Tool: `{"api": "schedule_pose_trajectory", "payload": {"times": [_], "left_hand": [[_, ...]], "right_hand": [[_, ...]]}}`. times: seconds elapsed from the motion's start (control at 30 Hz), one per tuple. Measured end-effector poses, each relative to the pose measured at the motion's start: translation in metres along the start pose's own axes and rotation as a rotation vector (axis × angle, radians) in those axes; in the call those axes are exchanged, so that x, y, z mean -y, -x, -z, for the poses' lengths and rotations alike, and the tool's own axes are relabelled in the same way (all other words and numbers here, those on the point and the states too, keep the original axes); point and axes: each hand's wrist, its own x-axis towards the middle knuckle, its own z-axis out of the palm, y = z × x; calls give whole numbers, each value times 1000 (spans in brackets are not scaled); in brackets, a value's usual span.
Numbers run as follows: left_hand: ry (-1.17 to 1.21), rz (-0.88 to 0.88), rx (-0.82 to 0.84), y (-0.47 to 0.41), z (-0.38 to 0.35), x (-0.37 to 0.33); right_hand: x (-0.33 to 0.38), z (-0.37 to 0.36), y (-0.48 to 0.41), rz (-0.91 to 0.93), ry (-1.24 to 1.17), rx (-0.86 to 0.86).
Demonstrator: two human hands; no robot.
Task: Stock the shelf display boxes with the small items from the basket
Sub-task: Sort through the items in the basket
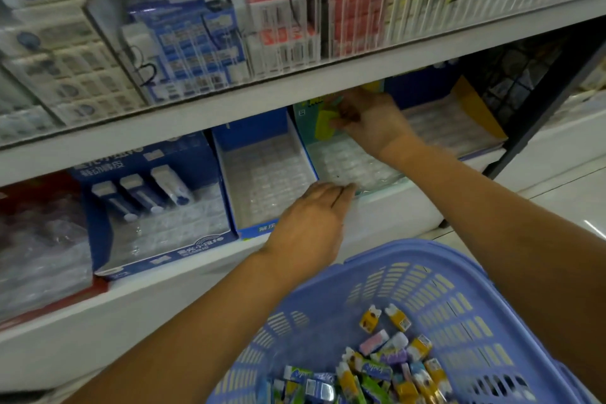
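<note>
Erasers (390, 358) in basket (459, 298), lower right, below both hands; left hand (311, 223) nearer, flat, empty; right hand (370, 121) curled in teal display box (303, 131), hold unclear.

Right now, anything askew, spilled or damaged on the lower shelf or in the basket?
Nothing stands out. The display boxes on the lower shelf sit upright side by side, none visibly crushed. The small items lie heaped inside the basket, none outside it. Blur would hide fine damage.

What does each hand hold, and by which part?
Left hand: nothing, fingers straight at the teal box front. Right hand: curled deep inside it; a hold cannot be told.
</note>
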Motion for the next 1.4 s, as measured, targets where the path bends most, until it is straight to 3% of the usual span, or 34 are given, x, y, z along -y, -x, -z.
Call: {"api": "schedule_pose_trajectory", "payload": {"times": [0.33, 0.5, 0.8, 1.0, 1.07, 1.13, 1.2, 1.3, 1.4], "left_hand": [[20, 14, -61, 0, -4, -2], [25, 23, -76, 1, -5, -5], [8, 40, -56, -2, -3, -8], [-7, 98, 43, -1, 6, -18], [48, 91, -23, 6, 11, -22], [169, 51, -188, 24, 13, -34], [270, 41, -227, 48, 3, -46], [313, 186, 59, 85, -35, -54], [236, 338, 440, 119, -83, -53]], "right_hand": [[3, -7, -10, 37, -70, 184], [8, -6, -21, 80, 139, 283], [6, -24, -5, 122, 327, 115], [22, -13, -1, 52, 568, 294], [32, -4, 10, 18, 514, 291], [41, 11, 37, 15, 340, 190], [46, 28, 73, 4, 154, 117], [36, 43, 129, -131, -16, 149], [14, 27, 175, -294, -69, 339]]}}
